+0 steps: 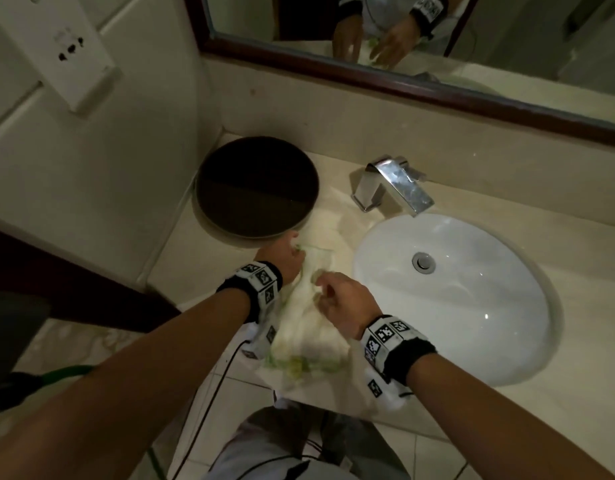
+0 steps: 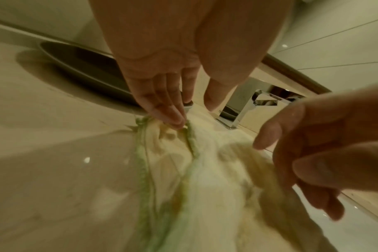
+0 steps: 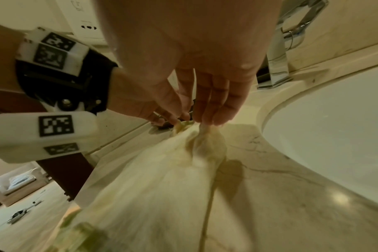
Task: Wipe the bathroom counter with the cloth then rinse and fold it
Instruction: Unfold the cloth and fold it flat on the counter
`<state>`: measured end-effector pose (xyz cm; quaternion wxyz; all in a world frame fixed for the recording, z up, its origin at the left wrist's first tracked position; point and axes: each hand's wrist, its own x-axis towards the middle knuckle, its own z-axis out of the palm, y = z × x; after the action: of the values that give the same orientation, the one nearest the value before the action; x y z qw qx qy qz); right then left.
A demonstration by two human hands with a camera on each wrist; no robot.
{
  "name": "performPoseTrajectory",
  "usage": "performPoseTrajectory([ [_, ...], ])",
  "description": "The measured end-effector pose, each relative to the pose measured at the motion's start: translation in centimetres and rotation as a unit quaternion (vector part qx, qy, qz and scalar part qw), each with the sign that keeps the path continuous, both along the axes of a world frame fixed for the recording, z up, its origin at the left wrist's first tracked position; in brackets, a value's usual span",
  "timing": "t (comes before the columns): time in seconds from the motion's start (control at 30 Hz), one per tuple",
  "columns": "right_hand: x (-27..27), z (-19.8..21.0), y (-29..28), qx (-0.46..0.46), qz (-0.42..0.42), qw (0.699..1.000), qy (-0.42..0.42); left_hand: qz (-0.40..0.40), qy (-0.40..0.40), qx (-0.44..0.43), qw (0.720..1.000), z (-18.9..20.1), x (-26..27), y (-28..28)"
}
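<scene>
Cloth (image 1: 306, 327) on counter (image 1: 340, 237), pinched in left hand (image 1: 282, 258); right hand (image 1: 340, 299) likewise

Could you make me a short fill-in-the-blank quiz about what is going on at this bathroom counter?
1. Both hands pinch the ____, which lies on the counter.
2. The round dark tray sits to the ____ of the faucet.
3. The sink basin is coloured ____.

Missing words: cloth; left; white.
</scene>
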<state>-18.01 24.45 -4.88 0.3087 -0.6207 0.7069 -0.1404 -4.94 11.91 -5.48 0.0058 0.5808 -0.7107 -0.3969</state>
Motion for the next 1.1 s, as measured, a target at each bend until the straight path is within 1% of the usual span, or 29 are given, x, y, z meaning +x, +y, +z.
performPoseTrajectory([
  [0.13, -0.8, 0.3, -1.1, 0.016, -0.093, 0.995, -0.04, 0.013, -0.004, 0.022, 1.0, -1.1, -1.4, -0.7],
  [0.2, -1.5, 0.0, -2.2, 0.033, -0.144, 0.987, -0.064, 0.037, -0.006, 0.024, 0.999, -1.6, -1.5, -0.9],
  [0.3, -2.7, -0.8, -4.2, 0.057, -0.198, 0.974, -0.097, 0.085, 0.037, 0.017, 0.996, -2.1, -1.1, -1.0],
  [0.37, -3.3, -1.0, -5.3, 0.091, -0.197, 0.97, -0.112, 0.099, 0.082, 0.016, 0.992, -2.0, -0.5, -0.9],
  [0.53, -3.8, -0.3, -7.4, 0.155, -0.154, 0.962, -0.162, 0.11, 0.184, 0.033, 0.976, -1.1, 1.0, -1.3],
  [0.7, -3.7, 0.1, -8.8, 0.21, -0.107, 0.955, -0.178, 0.177, 0.253, 0.076, 0.948, -0.7, 2.1, -1.4],
  [0.8, -3.8, 0.6, -9.4, 0.235, -0.065, 0.957, -0.161, 0.193, 0.259, 0.088, 0.942, -0.6, 2.5, -1.0],
  [0.87, -3.8, 0.9, -9.5, 0.229, -0.057, 0.963, -0.132, 0.2, 0.252, 0.091, 0.942, -0.7, 2.5, -1.0],
  [0.93, -3.8, 1.5, -9.6, 0.2, -0.04, 0.978, -0.038, 0.196, 0.219, 0.076, 0.953, -0.8, 2.3, -1.0],
  [1.0, -3.5, 2.0, -9.7, 0.163, -0.016, 0.984, 0.064, 0.166, 0.158, 0.032, 0.973, -0.9, 2.0, -0.8],
  [1.03, -3.3, 2.1, -9.8, 0.152, -0.014, 0.984, 0.088, 0.15, 0.13, 0.012, 0.98, -0.8, 1.8, -0.7],
  [1.1, -2.8, 1.9, -9.6, 0.139, -0.02, 0.984, 0.106, 0.14, 0.1, -0.006, 0.985, -0.8, 1.6, -0.6],
])
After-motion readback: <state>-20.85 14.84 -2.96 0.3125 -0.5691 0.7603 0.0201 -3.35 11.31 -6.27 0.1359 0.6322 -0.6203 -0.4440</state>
